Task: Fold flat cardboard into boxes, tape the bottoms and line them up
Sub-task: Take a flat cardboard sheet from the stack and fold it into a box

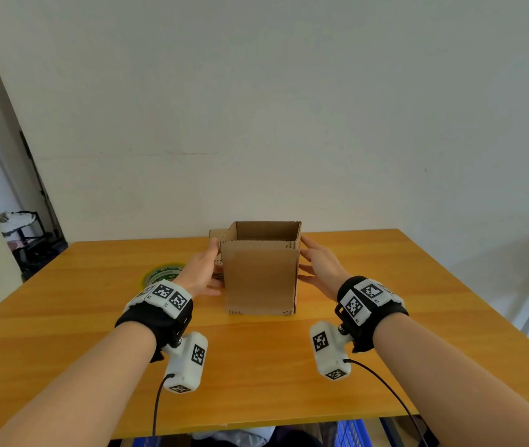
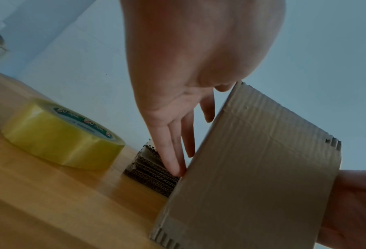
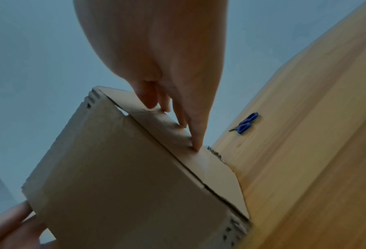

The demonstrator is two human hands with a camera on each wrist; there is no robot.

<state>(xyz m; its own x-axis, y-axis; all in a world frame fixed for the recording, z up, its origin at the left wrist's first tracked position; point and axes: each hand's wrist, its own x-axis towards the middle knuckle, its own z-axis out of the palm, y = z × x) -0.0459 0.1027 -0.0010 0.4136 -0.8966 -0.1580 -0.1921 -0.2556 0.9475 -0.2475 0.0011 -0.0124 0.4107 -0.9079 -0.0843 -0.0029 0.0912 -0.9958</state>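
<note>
orange wooden desk (image 1: pixel 385 285) against plain white wall (image 1: pixel 256 91), upright open-topped brown cardboard box (image 1: pixel 261 279) on it, left hand (image 1: pixel 203 272) and right hand (image 1: pixel 321 269) flat-fingered, flanking box sides

box (image 1: pixel 261 275): plain brown corrugated cardboard, matt, faint ribbing on the walls (fluting shows at the cut edges)
flat stack (image 2: pixel 151 170): same corrugated cardboard, raw wavy edges
tape roll (image 2: pixel 62 136): yellowish clear plastic film, pretty glossy
desk (image 1: pixel 95 317): honey-coloured wood grain, smooth with a soft sheen
scissors (image 3: pixel 246 123): blue plastic handles
wall (image 1: pixel 256 108): matt white paint
</note>
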